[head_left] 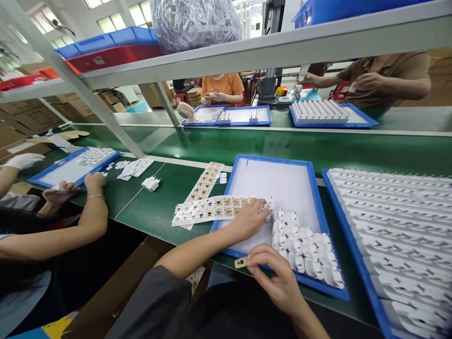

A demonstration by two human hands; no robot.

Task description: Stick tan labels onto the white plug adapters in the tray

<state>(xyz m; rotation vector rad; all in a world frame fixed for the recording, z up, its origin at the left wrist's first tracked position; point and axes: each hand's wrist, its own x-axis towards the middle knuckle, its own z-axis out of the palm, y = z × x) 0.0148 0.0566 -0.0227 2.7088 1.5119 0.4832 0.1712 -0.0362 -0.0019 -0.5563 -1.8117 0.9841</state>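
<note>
My right hand (273,273) pinches a small tan adhesive label (241,262) with a dark square cutout, above the near edge of a blue-rimmed tray (287,163). My left hand (250,219) reaches over the tray, its fingers closed around a white plug adapter (270,203), mostly hidden by them. Below that wrist lies a label sheet (197,210), partly on the tray, with tan labels and stripped gaps. A second label sheet (208,181) lies beneath it at an angle. Rows of white plug adapters (303,242) stand in the tray's near right part.
At right, a larger blue tray (356,263) holds many white parts. Left of me, a co-worker's hands (61,190) work beside another tray (60,174). A loose plug adapter (151,183) lies between us. A shelf (247,47) crosses above the green bench; people sit beyond.
</note>
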